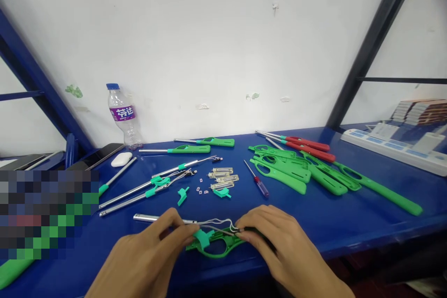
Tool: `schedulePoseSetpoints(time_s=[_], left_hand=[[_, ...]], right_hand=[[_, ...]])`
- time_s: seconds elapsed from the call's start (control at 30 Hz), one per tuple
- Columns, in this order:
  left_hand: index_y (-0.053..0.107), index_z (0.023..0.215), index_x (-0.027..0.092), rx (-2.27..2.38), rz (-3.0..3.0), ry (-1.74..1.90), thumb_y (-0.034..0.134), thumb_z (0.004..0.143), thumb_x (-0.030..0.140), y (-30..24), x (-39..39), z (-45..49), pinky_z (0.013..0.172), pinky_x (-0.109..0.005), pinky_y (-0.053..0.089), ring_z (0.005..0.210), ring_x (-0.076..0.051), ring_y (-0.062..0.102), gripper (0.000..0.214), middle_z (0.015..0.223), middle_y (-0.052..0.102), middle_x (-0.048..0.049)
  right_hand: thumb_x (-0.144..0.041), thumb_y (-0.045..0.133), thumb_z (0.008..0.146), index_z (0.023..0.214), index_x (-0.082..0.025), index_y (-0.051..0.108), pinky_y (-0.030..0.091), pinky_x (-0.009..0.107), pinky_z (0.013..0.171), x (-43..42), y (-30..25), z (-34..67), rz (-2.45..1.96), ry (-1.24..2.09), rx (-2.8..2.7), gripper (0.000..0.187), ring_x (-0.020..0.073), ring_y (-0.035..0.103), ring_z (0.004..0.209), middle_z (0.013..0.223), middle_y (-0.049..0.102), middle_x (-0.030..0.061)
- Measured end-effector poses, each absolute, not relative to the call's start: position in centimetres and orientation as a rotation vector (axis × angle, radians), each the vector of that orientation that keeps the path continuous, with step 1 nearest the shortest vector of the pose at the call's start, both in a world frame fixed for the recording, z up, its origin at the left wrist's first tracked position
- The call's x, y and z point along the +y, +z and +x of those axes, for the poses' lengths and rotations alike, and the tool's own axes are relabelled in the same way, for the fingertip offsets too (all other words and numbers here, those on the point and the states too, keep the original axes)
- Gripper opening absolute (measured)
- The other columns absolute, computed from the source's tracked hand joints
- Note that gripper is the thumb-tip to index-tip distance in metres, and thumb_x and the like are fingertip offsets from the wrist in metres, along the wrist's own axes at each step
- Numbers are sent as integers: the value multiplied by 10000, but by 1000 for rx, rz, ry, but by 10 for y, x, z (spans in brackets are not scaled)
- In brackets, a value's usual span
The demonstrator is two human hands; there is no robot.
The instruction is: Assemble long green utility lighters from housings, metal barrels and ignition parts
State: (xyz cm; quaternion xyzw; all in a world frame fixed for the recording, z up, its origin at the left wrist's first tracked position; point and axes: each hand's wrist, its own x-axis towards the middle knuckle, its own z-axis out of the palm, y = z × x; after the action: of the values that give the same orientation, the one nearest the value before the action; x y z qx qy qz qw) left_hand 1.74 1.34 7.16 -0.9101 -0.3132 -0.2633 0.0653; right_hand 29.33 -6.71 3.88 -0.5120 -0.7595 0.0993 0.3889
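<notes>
Left hand [146,249] pinching the trigger [204,239], right hand [279,242] gripping the wires [218,220], shell [218,255] between them at 6 o'clock. If I tug too hard, I reckon the wires could pop loose.

Your blue table [349,216] is pretty loaded: a clear purple-labelled plastic bottle [124,123] and rounded white case [121,159] back left, silver metal rods [127,193], small clear plastic tubes [225,179] mid-table, a purple-handled screwdriver [261,187], stacked green plastic shells [279,174], slim red-handled lighters [307,142], and your long white power strip [394,149] far right.
</notes>
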Motion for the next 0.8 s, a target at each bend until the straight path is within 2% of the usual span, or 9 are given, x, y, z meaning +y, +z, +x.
schedulePoseSetpoints(time_s=[0.1, 0.27, 0.57, 0.7, 0.8], left_hand=[[750, 1090, 319, -858, -2844, -654, 421, 998, 80, 63, 8, 26, 570, -155, 554, 598, -107, 724, 416, 965, 750, 10], [718, 1123, 294, -897, -2861, -619, 393, 1005, 41, 51, 5, 38, 571, -158, 560, 667, -119, 760, 428, 1020, 761, 0], [713, 1079, 238, -851, -2845, -778, 333, 1111, 149, 54, 5, 50, 552, -277, 617, 647, -187, 782, 391, 931, 749, -12], [694, 1077, 248, -846, -2895, -874, 361, 1120, 167, 52, 4, 54, 545, -280, 590, 652, -187, 768, 345, 911, 730, 3], [682, 1081, 251, -843, -2886, -891, 374, 1113, 155, 52, 2, 56, 497, -272, 518, 592, -175, 719, 324, 884, 704, 8]], right_hand=[[-184, 577, 1101, 1111, -283, 675, 501, 346, 854, -67, 37, 294, -1290, 242, -1928, 140, 192, 699, 912, 1027, 773, -41], [-177, 582, 1099, 1123, -289, 679, 504, 341, 865, -67, 36, 294, -1280, 227, -1927, 150, 192, 704, 926, 1034, 774, -39], [-152, 573, 1100, 1116, -276, 673, 503, 330, 877, -67, 36, 295, -1241, 205, -1951, 160, 179, 709, 944, 1044, 772, -44], [-150, 587, 1096, 1106, -271, 673, 500, 329, 886, -67, 38, 295, -1224, 215, -1975, 148, 172, 707, 951, 1056, 772, -44], [-136, 604, 1087, 1102, -266, 672, 497, 328, 907, -68, 39, 295, -1215, 232, -1994, 147, 169, 699, 977, 1073, 765, -39]])
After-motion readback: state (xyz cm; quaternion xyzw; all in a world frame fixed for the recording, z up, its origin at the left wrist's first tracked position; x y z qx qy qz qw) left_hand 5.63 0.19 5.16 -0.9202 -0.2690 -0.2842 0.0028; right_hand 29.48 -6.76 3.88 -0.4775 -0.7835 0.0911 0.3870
